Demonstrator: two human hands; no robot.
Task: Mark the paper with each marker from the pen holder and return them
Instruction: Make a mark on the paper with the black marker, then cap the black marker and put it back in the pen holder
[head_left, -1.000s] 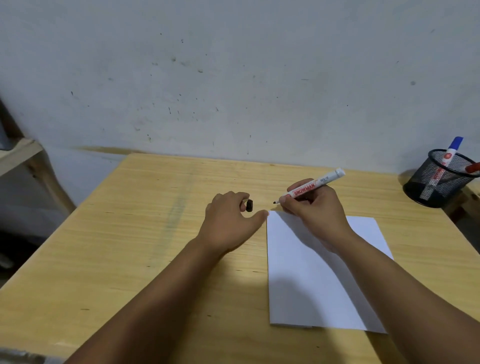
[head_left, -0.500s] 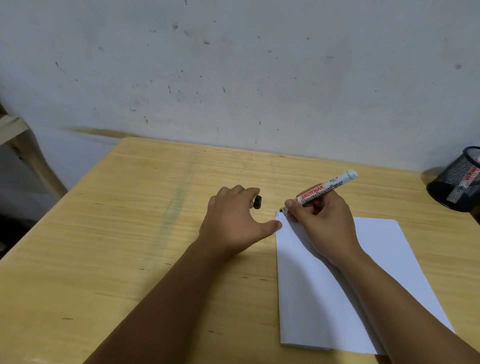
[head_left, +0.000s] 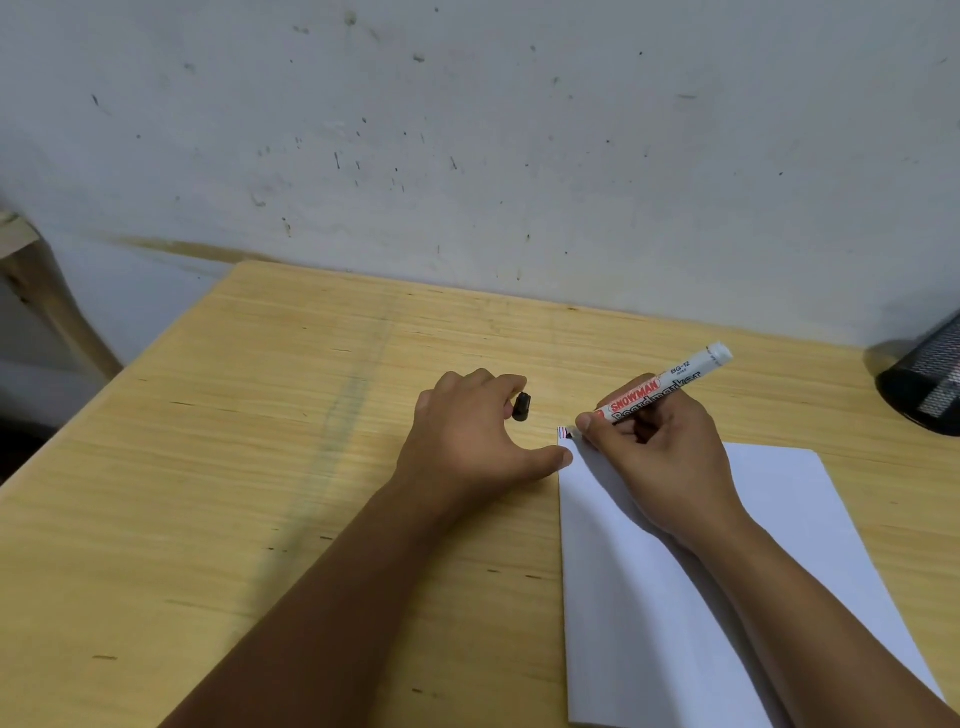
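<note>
Wooden counter (head_left: 208, 519) vs. a pale wall. Right hand (head_left: 657, 457) pinches a white Snowman board marker (head_left: 662, 389), tip down on the top-left corner of the white paper (head_left: 779, 545), beside small red & blue marks (head_left: 563, 431). Left hand (head_left: 467, 436) curls round the black marker cap (head_left: 521, 406), thumb touching the paper's left edge. Black mesh pen holder (head_left: 930, 384) at far right, partly cut off.

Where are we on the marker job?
Done: red and blue strokes already sit at the paper's top left corner. In hand: right hand presses the uncapped marker there; left hand holds its black cap. Left: recap and return it to the pen holder; its contents are out of view.
</note>
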